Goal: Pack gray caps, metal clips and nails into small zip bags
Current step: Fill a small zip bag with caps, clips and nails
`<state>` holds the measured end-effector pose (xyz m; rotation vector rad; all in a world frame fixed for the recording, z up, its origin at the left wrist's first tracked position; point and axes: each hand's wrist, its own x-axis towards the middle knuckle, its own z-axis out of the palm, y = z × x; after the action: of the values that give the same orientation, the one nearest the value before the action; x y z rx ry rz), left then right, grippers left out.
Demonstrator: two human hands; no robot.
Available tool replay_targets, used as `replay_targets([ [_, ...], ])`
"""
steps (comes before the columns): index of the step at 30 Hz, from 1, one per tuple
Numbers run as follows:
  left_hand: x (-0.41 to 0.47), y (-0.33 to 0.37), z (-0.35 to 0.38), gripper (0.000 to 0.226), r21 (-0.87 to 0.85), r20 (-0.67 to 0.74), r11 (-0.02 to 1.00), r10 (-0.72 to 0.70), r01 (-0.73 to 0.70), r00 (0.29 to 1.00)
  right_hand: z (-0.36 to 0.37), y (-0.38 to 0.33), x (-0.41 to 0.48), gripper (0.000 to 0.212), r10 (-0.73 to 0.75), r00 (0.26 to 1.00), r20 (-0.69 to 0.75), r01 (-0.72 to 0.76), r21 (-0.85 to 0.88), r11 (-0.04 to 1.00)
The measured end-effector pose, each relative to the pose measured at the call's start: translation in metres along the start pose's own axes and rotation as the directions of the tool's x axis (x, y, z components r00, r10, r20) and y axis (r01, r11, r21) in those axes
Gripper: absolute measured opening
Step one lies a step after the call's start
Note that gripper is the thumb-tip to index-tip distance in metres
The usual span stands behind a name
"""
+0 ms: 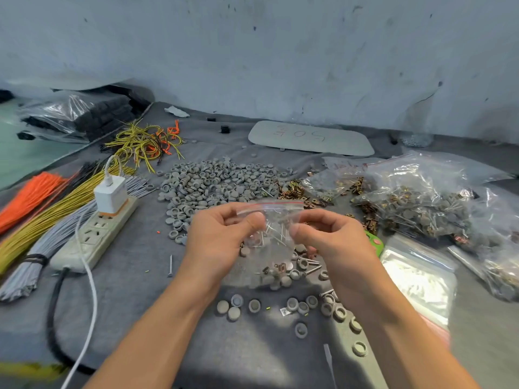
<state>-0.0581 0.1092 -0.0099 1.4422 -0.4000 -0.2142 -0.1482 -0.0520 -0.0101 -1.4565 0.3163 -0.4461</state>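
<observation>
A small clear zip bag (271, 248) with a red strip along its top hangs above the grey cloth, with gray caps, metal clips and nails in its bottom. My left hand (222, 234) pinches the bag's top left corner. My right hand (331, 234) pinches the top right. Behind the hands lies a big heap of gray caps (216, 186). A pile of brown metal clips (295, 190) lies to the heap's right. Loose caps (297, 306) are scattered in front of the bag, and a single nail (170, 265) lies to the left.
A white power strip (92, 237) with a charger (111, 193) and bundles of orange, yellow and grey wires (42, 220) fill the left. Large bags of packed parts (427, 200) and a stack of empty zip bags (418, 273) lie on the right. A grey tray (310, 138) rests by the wall.
</observation>
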Motion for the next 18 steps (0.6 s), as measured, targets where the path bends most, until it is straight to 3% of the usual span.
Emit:
replay_targets([
  [2,0.0007,0.0001,-0.0027,0.013,-0.063,-0.017,0.998,-0.001,0.000,1.000,0.0008,-0.0024,0.0000,0.026,0.011,0.999,0.032,-0.013,0.049,0.999],
  [6,-0.0017,0.0027,-0.0007,0.019,-0.087,0.064,0.996,0.022,-0.017,0.998,0.0049,-0.0037,0.0017,0.008,-0.023,0.999,-0.027,0.024,0.029,0.999],
  [13,-0.0032,0.0050,0.0050,0.018,-0.100,-0.109,0.994,0.043,-0.054,0.993,0.0053,-0.0040,0.0012,0.013,-0.082,0.987,-0.141,0.083,0.005,0.997],
  [18,-0.0005,0.0015,0.0050,0.002,-0.102,-0.130,0.995,0.003,-0.017,0.991,0.0053,-0.0008,0.0011,0.010,-0.057,0.995,-0.086,0.055,-0.031,0.998],
])
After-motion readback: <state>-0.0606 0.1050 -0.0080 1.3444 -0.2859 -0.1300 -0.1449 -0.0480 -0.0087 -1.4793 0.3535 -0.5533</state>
